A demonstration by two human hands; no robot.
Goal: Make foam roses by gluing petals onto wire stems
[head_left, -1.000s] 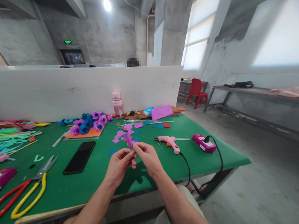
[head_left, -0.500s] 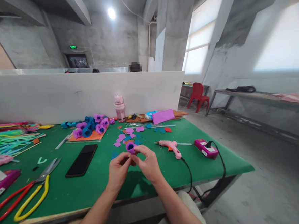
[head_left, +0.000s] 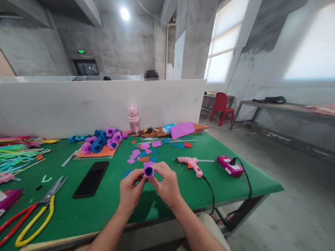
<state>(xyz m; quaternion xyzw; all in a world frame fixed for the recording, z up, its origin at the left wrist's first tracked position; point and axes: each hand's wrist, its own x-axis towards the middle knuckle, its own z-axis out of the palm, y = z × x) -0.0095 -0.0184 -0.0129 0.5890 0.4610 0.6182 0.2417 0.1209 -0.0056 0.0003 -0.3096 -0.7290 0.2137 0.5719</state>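
Both my hands meet above the green table's (head_left: 110,204) front edge. My left hand (head_left: 131,191) and my right hand (head_left: 167,184) pinch a small rolled purple foam flower (head_left: 148,171) with a blue centre, fingers closed round it from both sides. Loose purple, blue and orange foam petals (head_left: 143,154) lie just beyond my hands. A pink glue gun (head_left: 190,164) rests to the right, its black cord running off the table edge.
A black phone (head_left: 91,179) lies to the left, with yellow and red scissors (head_left: 34,221) further left. Finished purple and blue flowers (head_left: 101,139) sit on an orange sheet. A pink bottle (head_left: 134,120) stands by the white partition (head_left: 69,105). A magenta power box (head_left: 229,165) is at right.
The flat purple foam piece has been rolled into a small tube around a blue centre. My hands drew closer together and slightly lower; the view shifted a little.
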